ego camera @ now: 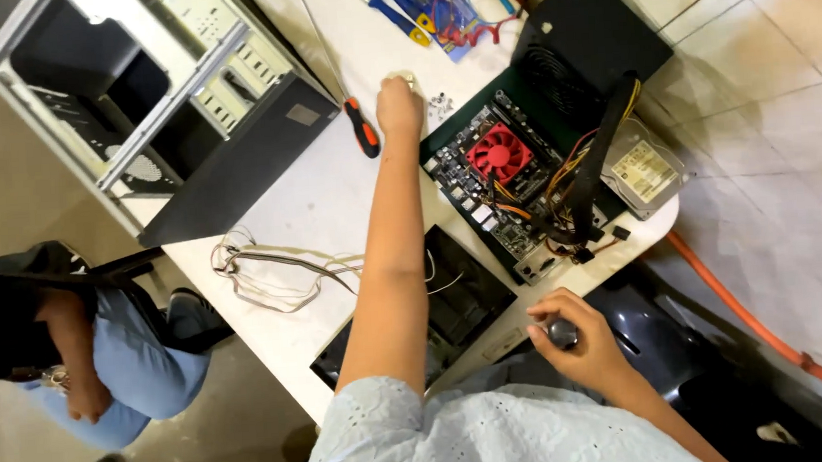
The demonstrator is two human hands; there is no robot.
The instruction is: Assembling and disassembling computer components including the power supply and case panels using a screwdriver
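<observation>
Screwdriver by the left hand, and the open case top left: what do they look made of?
Screwdriver: thin bare metal shaft with a dull gleam; orange-and-black handle, probably plastic or rubber. Open case: pale grey sheet metal by its folded, punched edges; dark side panel, matte, likely painted metal. The left hand rests beside the screwdriver.

Left hand (399, 106) covers most of a pale object (408, 76); kind unreadable. Right hand (575, 340) closed around a small dark round item (562, 332), mostly hidden by fingers. Screws (440, 104) too small to count. Computer case (151, 95) cut off at top edge. Tool pile (435, 6) clipped at top too. Seated person (85, 346) cropped at left edge.
</observation>
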